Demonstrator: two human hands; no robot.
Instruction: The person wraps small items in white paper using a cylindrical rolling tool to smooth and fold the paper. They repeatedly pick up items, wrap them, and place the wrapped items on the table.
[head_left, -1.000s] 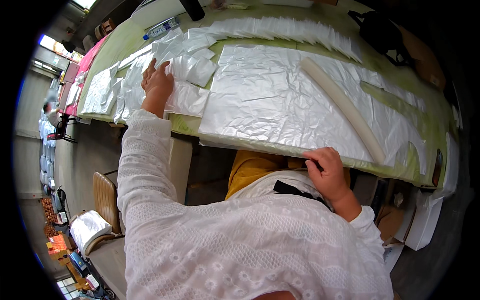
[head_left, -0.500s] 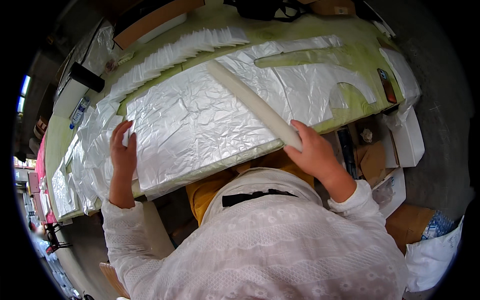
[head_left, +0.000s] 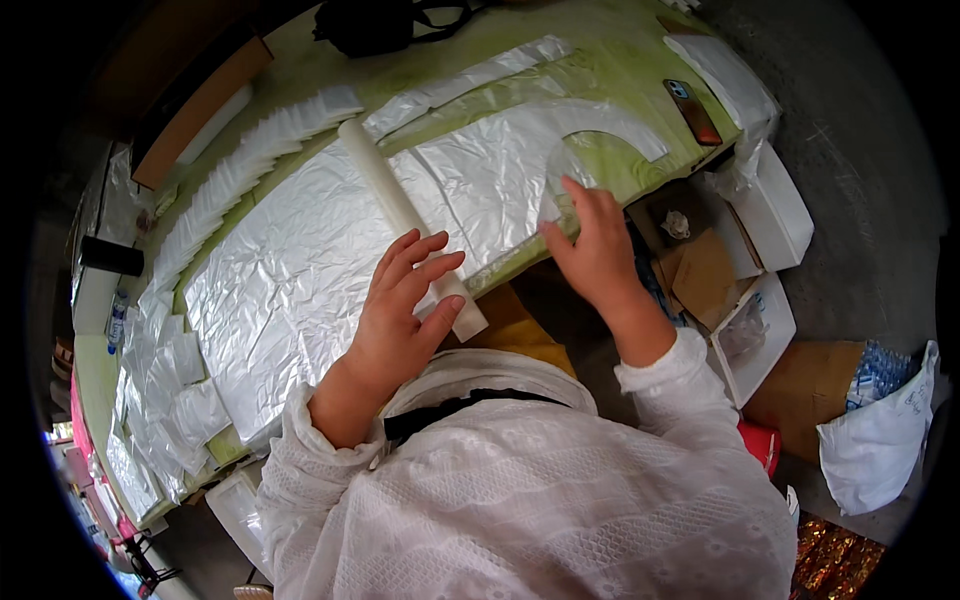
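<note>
A long off-white bar [head_left: 388, 195] lies slantwise across thin, crinkled white plastic [head_left: 290, 265], its near end jutting past the table edge. The plastic is spread flat, with strap-like strips and a curved cut-out at its right end. Over the near part of the bar is my left hand [head_left: 400, 305], fingers spread; whether it touches the bar I cannot tell. My right hand [head_left: 597, 245] holds nothing, with thumb and fingers apart, by the table edge near the cut-out.
A fanned row of folded white plastic pieces [head_left: 235, 165] runs along the far left. On the green-covered table [head_left: 660, 165] are a phone [head_left: 692, 112], a black bag [head_left: 365, 25] and a black cylinder [head_left: 112, 256]. Below its right side stand open boxes [head_left: 770, 215] and a white sack [head_left: 880, 435].
The view has turned, shifting the table leftward. My right hand has let go of the bar's near end and moved away. My left hand has come from the plastic's left edge to the bar.
</note>
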